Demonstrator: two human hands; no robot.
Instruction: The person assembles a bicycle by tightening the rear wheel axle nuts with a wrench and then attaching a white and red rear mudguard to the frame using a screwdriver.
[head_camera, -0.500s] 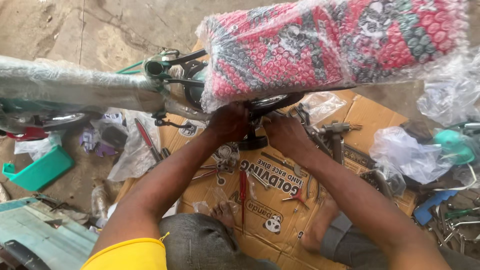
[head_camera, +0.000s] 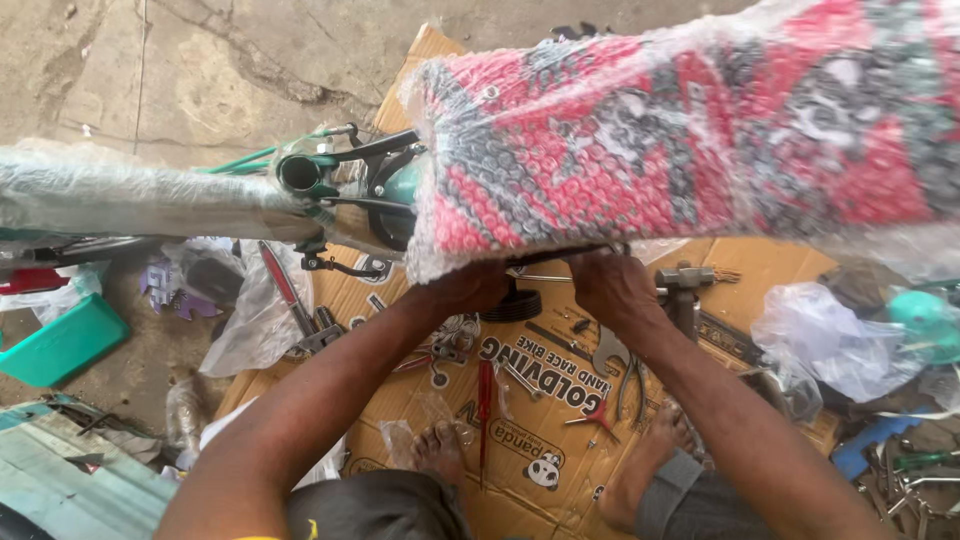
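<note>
A bicycle frame part wrapped in red, grey and white bubble wrap (head_camera: 690, 140) fills the upper right. My left hand (head_camera: 470, 288) and my right hand (head_camera: 612, 285) both reach up under its lower edge, fingers curled around something hidden by the wrap. A green bicycle frame (head_camera: 340, 175) with a tube end sits just left of the wrap, and a plastic-wrapped tube (head_camera: 140, 200) runs off to the left. My bare feet rest on flattened cardboard (head_camera: 540, 400) below.
A red-handled screwdriver (head_camera: 484, 395), pliers (head_camera: 628, 378), a hammer (head_camera: 684, 290) and small red-handled cutters (head_camera: 598, 415) lie on the cardboard. Clear plastic bags (head_camera: 830, 335) sit at right, a teal tray (head_camera: 62, 340) at left, more tools at lower right on concrete.
The view has moved closer to the wrapped part. Both hands remain under its edge, a little farther apart.
</note>
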